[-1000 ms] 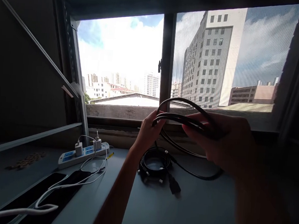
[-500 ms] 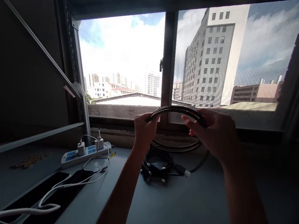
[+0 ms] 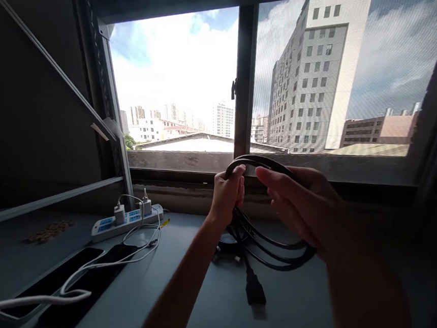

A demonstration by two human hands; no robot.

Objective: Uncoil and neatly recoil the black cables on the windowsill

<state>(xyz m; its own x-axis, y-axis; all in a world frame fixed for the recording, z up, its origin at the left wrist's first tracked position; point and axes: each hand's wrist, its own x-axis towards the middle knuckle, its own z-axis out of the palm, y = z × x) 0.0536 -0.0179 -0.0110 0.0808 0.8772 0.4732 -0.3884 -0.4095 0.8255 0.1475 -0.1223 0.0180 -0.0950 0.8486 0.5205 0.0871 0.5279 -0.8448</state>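
A coil of black cable (image 3: 276, 264) hangs in several loops in front of the window. My left hand (image 3: 228, 188) is closed around the left side of the loops, its thumb on top. On the right, my right hand (image 3: 301, 199) has its fingers stretched toward the left hand. The upper loops pass behind it and come out below the wrist; whether its fingers touch them is hidden. A black connector plug (image 3: 256, 290) with a light end dangles below the coil, slightly blurred. Behind the left hand, another black cable bundle (image 3: 230, 249) lies on the grey table (image 3: 285, 318), partly covered.
A white power strip (image 3: 127, 222) with two chargers stands at the left rear. White cords (image 3: 106, 265) run from it across two dark flat devices (image 3: 89, 285). A heap of small brown pieces (image 3: 50, 231) lies farther left. The window frame (image 3: 244, 84) rises behind the table.
The left hand has moved right, closer to the right hand. The right hand's fingers have straightened from their grip on the cable. The loops now swing lower right, and the plug hangs nearer.
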